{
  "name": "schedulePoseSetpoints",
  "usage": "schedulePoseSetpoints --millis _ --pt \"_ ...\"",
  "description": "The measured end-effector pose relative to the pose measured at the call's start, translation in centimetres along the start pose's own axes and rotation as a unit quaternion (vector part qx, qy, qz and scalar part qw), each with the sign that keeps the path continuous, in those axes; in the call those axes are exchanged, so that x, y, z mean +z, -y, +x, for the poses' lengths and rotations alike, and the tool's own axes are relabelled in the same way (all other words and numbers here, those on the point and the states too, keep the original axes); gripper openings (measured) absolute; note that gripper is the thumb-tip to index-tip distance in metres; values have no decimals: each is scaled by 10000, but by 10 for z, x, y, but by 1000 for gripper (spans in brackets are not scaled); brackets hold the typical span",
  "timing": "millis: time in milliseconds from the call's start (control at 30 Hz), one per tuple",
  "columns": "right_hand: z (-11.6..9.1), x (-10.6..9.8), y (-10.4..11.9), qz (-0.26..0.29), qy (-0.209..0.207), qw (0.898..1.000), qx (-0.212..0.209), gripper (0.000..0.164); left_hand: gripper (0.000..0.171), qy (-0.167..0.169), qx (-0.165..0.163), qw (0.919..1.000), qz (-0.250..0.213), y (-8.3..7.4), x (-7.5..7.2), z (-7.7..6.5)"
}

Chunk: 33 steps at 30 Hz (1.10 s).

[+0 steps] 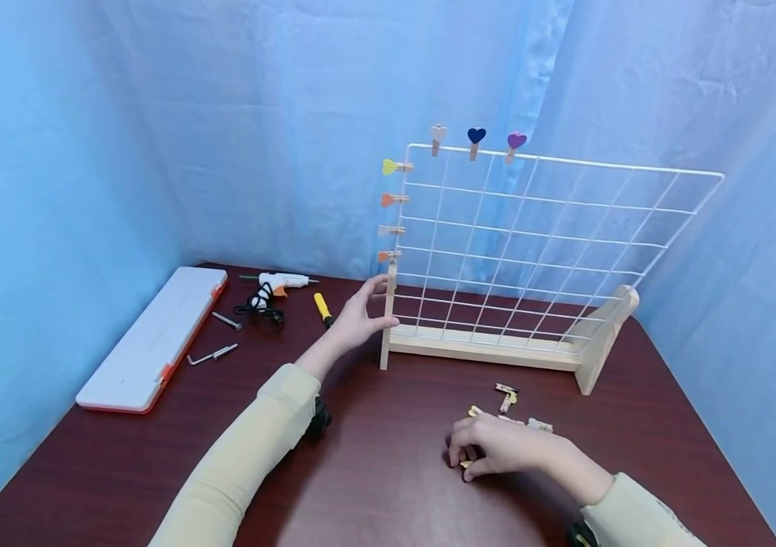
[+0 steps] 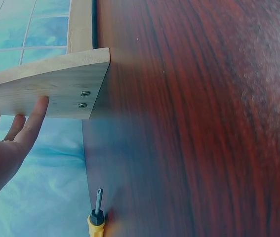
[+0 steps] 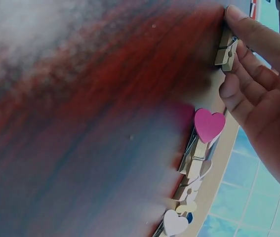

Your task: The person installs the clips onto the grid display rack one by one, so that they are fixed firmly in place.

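My left hand (image 1: 358, 315) holds the left wooden side panel (image 1: 386, 346) of a stand, thumb at its front edge. In the left wrist view, fingertips touch the panel's outer face (image 2: 63, 86), near two screw heads (image 2: 84, 99). A white wire grid (image 1: 634, 166) leans back in the stand. Heart clothespins are clipped on it: several down the left edge, including a yellow one (image 1: 390, 166), and three along the top, including a purple one (image 1: 516, 141). Low over the table, my right hand (image 1: 504, 446) pinches a small wooden clothespin (image 3: 227, 52); its heart is mostly hidden.
Loose clothespins lie beyond my right hand, one with a pink heart (image 3: 209, 125), another with a white heart (image 3: 175, 223). At left are a white case (image 1: 149, 342), a glue gun (image 1: 285, 281), a yellow-handled screwdriver (image 1: 322, 305), a bolt (image 1: 227, 320) and a hex key (image 1: 200, 358).
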State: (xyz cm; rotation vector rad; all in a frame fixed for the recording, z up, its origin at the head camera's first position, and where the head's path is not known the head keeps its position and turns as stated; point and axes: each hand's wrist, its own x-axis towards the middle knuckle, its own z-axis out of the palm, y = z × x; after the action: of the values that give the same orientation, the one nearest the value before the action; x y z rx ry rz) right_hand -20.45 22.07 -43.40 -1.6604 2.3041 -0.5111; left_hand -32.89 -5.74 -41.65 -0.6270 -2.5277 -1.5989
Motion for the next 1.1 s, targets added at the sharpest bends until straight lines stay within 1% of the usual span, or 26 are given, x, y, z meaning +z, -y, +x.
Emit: schedulePoseSetpoints --millis 133,200,267,367,500,600,633,700,733,800,867,933,1000,1033,1100 --pt "0 -2 0 -204 -56 9997 118 12 74 15 0 10000 -5 -2 0 1" --pt "0 -5 0 -180 -145 9996 160 13 74 32 3 10000 -33 -4 0 2" --pt "-1 -8 1 -33 -262 9993 278 14 75 39 16 10000 -62 -4 0 2" --pt "-3 -18 4 423 -452 9966 550 15 75 41 16 9999 -108 -4 1 2" --pt "-6 -41 10 731 -883 9894 895 16 76 23 22 9999 -116 -4 1 1" --pt "-9 -68 19 784 -1300 9810 1206 16 75 42 14 10000 -77 -4 1 1" --pt "-9 -79 22 800 -1502 9771 1278 15 75 54 13 10000 -52 -4 1 0" --pt "-8 -103 35 909 -2010 9616 1634 13 75 64 -3 10000 14 -4 1 0" --pt "-8 -116 42 902 -2315 9511 1835 12 75 65 -12 10000 29 -4 1 0" --pt "-5 -141 55 1042 -2952 9263 2097 9 75 62 -8 10000 43 -3 1 0" --pt "-2 -165 68 1167 -3600 8955 2341 9 75 66 -25 10000 45 -3 1 0" --pt "-1 -187 76 1204 -4123 8721 2345 13 75 74 -27 10000 1 -3 0 0" --pt "0 -206 80 1136 -4570 8532 2241 18 75 80 -33 10000 -14 -3 -1 -1" --pt "1 -216 81 1068 -4796 8445 2130 20 76 80 -38 10000 -22 -2 -1 -1" --pt "3 -235 80 678 -5160 8319 1924 20 76 70 -35 10000 -23 -1 -1 -1"
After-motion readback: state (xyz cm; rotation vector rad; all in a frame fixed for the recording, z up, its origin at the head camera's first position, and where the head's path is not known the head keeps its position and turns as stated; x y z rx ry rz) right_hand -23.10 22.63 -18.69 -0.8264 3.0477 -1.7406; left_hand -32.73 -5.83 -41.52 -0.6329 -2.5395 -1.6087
